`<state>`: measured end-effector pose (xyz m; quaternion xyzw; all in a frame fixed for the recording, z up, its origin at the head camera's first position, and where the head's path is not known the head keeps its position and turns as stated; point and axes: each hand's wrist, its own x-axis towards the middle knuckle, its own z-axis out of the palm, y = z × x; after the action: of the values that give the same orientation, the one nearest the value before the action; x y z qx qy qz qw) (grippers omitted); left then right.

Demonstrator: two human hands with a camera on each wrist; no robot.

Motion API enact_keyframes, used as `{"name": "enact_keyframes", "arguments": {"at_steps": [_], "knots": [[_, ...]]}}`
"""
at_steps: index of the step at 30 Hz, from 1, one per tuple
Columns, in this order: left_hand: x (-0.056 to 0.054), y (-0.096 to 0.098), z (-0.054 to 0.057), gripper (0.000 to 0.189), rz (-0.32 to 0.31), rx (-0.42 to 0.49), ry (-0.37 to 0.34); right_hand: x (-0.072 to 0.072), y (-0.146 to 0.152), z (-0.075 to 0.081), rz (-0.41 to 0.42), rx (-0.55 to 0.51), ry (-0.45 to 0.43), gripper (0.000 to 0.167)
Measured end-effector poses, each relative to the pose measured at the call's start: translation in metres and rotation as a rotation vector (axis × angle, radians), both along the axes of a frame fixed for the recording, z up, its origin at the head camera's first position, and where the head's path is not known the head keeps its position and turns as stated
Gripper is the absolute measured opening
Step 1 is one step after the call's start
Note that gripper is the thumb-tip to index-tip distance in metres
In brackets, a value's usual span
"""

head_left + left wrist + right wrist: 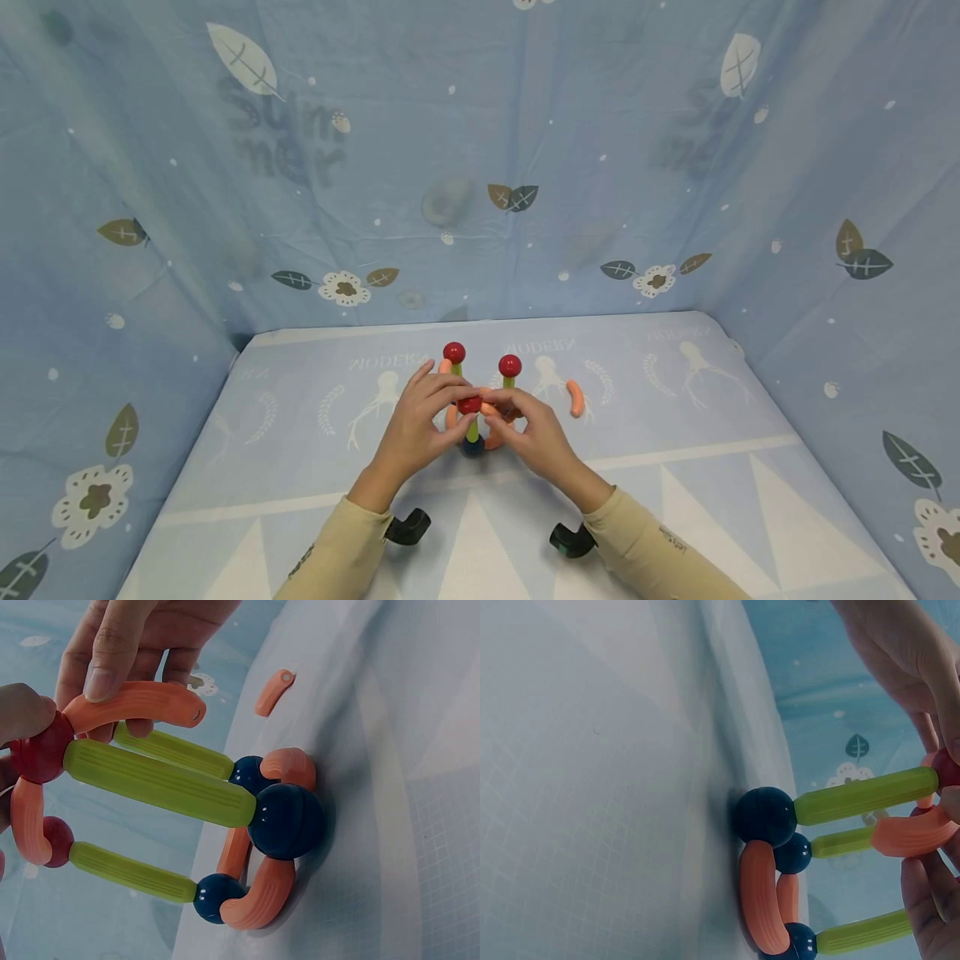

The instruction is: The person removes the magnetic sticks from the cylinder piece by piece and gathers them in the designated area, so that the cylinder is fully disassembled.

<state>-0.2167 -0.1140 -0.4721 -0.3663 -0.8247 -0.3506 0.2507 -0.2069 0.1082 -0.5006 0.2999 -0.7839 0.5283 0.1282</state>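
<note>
A magnetic ball-and-rod frame stands on the table, with blue balls (pixel 286 820) at its base, green upright rods (pixel 161 784) and red balls (pixel 510 365) on top. Curved orange rods (pixel 259 895) join the blue balls. My left hand (pixel 422 418) grips the front red ball (pixel 470 405) between thumb and fingers. My right hand (pixel 534 427) pinches a curved orange rod (pixel 139 703), one end of which meets that red ball; its other end points free. Another curved orange rod (pixel 28 821) links the front red ball to a second one.
A loose curved orange rod (pixel 575 398) lies on the table right of the frame. The table (pixel 300 458) has a pale patterned cover, and blue printed curtains (pixel 480 125) surround it at the back and sides. Black wrist mounts (pixel 408 527) stick out by both sleeves.
</note>
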Motion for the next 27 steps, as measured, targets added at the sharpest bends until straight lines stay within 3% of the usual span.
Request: {"name": "enact_keyframes", "arguments": {"at_steps": [15, 20, 27], "knots": [[0.000, -0.001, -0.001, 0.032, -0.005, 0.021, -0.017, 0.001, 0.005, 0.001, -0.039, 0.022, 0.019, 0.026], [0.000, -0.001, -0.001, 0.032, -0.008, 0.019, -0.016, 0.003, 0.013, -0.002, -0.051, 0.051, -0.005, 0.028], [0.000, 0.000, -0.001, 0.032, -0.003, 0.022, -0.035, 0.001, 0.037, -0.006, -0.134, 0.096, -0.069, 0.027]]}}
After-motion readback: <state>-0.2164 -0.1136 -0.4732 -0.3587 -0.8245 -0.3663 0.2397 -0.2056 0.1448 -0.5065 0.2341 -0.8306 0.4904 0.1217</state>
